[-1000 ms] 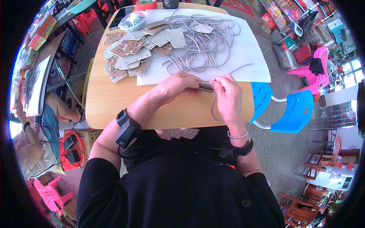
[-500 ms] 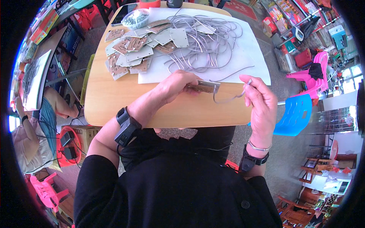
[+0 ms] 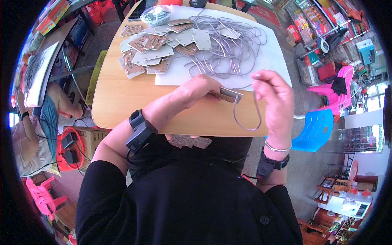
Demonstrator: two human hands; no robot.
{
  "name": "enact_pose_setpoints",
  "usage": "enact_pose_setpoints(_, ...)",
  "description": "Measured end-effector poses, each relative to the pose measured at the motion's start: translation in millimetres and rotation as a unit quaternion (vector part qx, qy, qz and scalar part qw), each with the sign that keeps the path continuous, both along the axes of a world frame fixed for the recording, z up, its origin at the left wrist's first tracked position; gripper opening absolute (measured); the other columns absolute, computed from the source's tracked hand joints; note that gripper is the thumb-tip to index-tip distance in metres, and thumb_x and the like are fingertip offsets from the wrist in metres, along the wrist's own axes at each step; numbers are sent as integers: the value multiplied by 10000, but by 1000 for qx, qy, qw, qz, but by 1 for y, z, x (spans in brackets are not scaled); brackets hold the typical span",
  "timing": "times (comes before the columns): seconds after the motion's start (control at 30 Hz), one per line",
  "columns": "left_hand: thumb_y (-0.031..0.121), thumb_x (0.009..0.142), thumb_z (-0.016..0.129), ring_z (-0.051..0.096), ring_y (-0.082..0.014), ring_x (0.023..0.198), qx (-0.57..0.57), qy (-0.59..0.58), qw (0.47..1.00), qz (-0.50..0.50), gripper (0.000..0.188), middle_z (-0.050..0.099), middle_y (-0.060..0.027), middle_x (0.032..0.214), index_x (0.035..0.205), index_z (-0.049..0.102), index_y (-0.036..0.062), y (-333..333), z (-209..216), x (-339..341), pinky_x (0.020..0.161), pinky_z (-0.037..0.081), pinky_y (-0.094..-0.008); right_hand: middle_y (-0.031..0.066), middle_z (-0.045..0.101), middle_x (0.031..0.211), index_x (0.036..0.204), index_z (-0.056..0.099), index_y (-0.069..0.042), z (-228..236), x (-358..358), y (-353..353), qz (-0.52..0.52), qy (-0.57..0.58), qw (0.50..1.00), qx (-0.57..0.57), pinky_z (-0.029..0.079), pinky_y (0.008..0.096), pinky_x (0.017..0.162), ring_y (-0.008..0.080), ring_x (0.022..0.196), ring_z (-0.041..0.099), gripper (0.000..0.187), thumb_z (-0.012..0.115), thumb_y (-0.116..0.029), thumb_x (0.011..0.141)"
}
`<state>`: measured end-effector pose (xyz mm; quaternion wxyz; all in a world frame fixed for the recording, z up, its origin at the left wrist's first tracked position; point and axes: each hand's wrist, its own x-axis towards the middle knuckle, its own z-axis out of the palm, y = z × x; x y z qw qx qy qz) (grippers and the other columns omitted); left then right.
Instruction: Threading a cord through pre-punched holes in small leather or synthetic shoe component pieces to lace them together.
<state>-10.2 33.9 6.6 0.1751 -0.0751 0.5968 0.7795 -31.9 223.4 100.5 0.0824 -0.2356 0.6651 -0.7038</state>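
Observation:
Over the table's near edge, my left hand (image 3: 201, 90) is closed on a small flat plate (image 3: 229, 95), grey on top with a brown side. From the plate's right end a thin grey cord (image 3: 246, 129) hangs in a loop, then rises to my right hand (image 3: 277, 98). Thumb and fingertips of that hand are pinched at the cord, slightly blurred. Farther back lies a pile of similar plates (image 3: 160, 54), some grey side up and some brown, with small round studs. Beside it, a heap of loose grey cords (image 3: 228, 51) spreads over a white sheet (image 3: 274, 67).
A clear tub of small metal pieces (image 3: 155, 17) and a dark phone (image 3: 137, 11) sit at the table's far left. A blue plastic chair (image 3: 314, 130) stands to the right, a pink one (image 3: 342, 87) behind it. Another person (image 3: 34, 139) sits at the left.
The cord between the hands has sagged into a deeper loop. My right hand has turned and moved slightly left at the fingertips. The plate in my left hand has tilted and shifted slightly right.

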Motion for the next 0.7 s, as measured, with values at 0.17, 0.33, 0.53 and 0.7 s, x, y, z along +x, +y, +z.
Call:
enact_pose_setpoints(0.17, 126, 750, 580, 564, -157, 698, 14, -12, 1000, -10, 195, 610, -86, 763, 815, 650, -45, 2, 4, 1, 658, 460, -279, 50, 617, 746, 869, 645, 0, -32, -13, -8, -21, 86, 953, 289, 446, 239, 597, 82, 654, 553, 102, 606, -68, 805)
enact_pose_setpoints(0.33, 129, 730, 617, 583, -155, 705, -10, 23, 1000, -16, 185, 623, -91, 767, 803, 660, -36, 2, -9, -4, 672, 474, -268, 118, 627, 709, 826, 665, 1, -36, -25, -4, 15, 146, 909, 390, 453, 281, 575, 136, 617, 588, 129, 603, -101, 777)
enact_pose_setpoints(0.53, 143, 741, 625, 582, -135, 711, -66, 43, 996, -46, 219, 639, -80, 762, 846, 669, -44, 1, -4, -3, 685, 451, -254, 79, 628, 695, 834, 675, 18, -33, -36, -1, 117, 86, 901, 409, 435, 265, 558, 116, 613, 566, 148, 580, -64, 757)
enact_pose_setpoints(0.7, 115, 730, 620, 602, -174, 747, -72, 23, 996, -53, 195, 644, -124, 808, 798, 665, -62, 1, -3, -3, 710, 503, -283, 27, 613, 717, 842, 673, 32, -33, -36, -1, 142, 35, 895, 422, 417, 227, 557, 70, 626, 528, 154, 566, -32, 751)
